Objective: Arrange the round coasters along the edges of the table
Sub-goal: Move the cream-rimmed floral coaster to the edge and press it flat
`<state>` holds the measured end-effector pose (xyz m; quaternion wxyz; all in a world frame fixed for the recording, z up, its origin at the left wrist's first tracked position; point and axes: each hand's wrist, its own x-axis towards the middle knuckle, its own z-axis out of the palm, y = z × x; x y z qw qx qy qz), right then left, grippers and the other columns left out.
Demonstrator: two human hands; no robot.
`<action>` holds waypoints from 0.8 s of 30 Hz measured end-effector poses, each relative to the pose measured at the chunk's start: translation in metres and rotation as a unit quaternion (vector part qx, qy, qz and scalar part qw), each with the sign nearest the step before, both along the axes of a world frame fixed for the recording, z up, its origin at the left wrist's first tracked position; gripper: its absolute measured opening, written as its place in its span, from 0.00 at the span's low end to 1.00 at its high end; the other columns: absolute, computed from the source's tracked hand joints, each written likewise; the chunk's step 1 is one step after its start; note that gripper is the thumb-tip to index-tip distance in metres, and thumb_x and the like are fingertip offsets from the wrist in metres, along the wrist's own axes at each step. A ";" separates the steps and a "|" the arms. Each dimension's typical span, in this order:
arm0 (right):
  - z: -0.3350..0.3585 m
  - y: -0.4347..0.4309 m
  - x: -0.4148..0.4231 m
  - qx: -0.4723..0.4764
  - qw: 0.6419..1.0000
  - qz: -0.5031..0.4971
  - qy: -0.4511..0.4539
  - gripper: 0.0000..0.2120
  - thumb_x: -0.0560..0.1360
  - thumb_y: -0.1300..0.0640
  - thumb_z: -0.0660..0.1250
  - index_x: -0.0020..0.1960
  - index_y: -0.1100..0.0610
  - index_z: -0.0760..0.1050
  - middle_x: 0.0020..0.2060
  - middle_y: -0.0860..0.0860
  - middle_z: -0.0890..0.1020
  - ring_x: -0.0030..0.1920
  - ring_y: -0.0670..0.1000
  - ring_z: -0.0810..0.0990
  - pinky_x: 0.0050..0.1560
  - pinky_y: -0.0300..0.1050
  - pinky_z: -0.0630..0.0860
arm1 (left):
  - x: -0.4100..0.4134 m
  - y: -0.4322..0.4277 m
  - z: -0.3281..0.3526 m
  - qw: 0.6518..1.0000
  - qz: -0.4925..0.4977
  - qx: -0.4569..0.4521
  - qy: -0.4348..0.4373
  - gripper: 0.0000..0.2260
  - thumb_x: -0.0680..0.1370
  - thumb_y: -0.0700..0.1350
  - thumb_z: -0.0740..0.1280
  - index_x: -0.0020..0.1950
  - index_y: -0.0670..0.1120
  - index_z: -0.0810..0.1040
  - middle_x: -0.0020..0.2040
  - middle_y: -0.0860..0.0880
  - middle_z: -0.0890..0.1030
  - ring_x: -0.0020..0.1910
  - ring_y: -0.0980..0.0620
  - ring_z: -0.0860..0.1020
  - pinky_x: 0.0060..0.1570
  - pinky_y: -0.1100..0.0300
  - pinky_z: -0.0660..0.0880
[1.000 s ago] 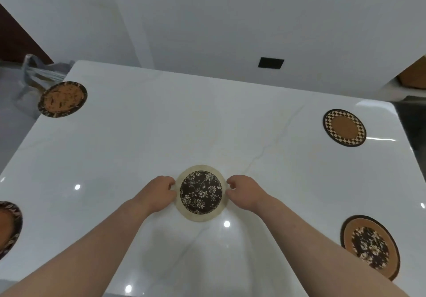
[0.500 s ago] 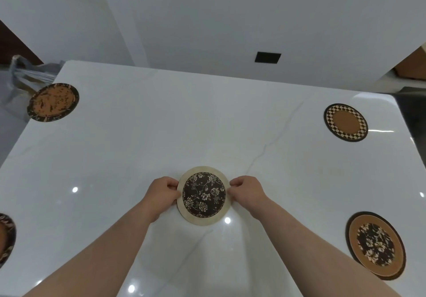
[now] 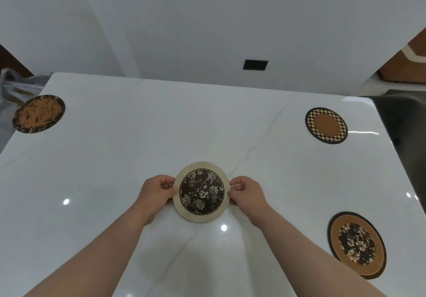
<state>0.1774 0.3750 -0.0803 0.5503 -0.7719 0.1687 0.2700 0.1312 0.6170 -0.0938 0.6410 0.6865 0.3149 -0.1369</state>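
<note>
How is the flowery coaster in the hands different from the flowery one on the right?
The cream-rimmed floral coaster has a pale border; the brown-rimmed floral coaster has an orange-brown one with a dark edge. The cream-rimmed one is pinched between the left hand and right hand near the table's middle; the brown-rimmed one lies untouched by the right edge of the white table. Both are round with dark flowered centres.
</note>
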 end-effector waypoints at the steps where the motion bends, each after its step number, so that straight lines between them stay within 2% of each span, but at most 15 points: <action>1: 0.003 -0.005 0.003 0.004 1.000 -0.007 -0.008 0.08 0.69 0.72 0.66 0.45 0.62 0.77 0.35 0.58 0.78 0.35 0.54 0.79 0.45 0.56 0.83 | 0.003 -0.004 0.003 1.000 0.003 -0.006 -0.006 0.06 0.73 0.30 0.69 0.47 0.39 0.81 0.43 0.40 0.83 0.39 0.47 0.82 0.39 0.55 0.81; 4: 0.012 -0.020 0.013 0.019 0.999 -0.036 -0.030 0.07 0.70 0.71 0.67 0.44 0.61 0.77 0.35 0.56 0.78 0.35 0.51 0.78 0.39 0.45 0.83 | 0.015 -0.018 0.012 1.000 0.009 -0.010 -0.028 0.05 0.73 0.31 0.70 0.47 0.38 0.80 0.43 0.40 0.84 0.40 0.47 0.83 0.38 0.57 0.81; 6: 0.018 -0.029 0.020 0.035 0.997 -0.053 -0.037 0.06 0.71 0.71 0.67 0.44 0.62 0.77 0.35 0.55 0.79 0.35 0.50 0.79 0.38 0.41 0.82 | 0.025 -0.027 0.015 0.999 0.014 -0.006 -0.039 0.05 0.72 0.31 0.70 0.46 0.38 0.80 0.42 0.40 0.83 0.40 0.47 0.82 0.40 0.56 0.81; 12: 0.034 -0.055 0.037 0.054 0.993 -0.072 -0.072 0.05 0.72 0.70 0.67 0.43 0.62 0.78 0.34 0.53 0.79 0.33 0.48 0.80 0.38 0.42 0.82 | 0.052 -0.051 0.028 0.998 0.011 0.013 -0.066 0.05 0.72 0.32 0.72 0.45 0.39 0.80 0.41 0.41 0.83 0.36 0.51 0.83 0.35 0.63 0.80; 24: 0.027 -0.064 0.089 0.031 0.991 -0.092 -0.089 0.04 0.72 0.70 0.68 0.42 0.62 0.78 0.34 0.54 0.80 0.33 0.48 0.81 0.40 0.44 0.83 | 0.113 -0.059 0.020 0.997 0.001 -0.022 -0.078 0.05 0.71 0.30 0.71 0.43 0.38 0.81 0.36 0.44 0.84 0.36 0.50 0.83 0.36 0.61 0.81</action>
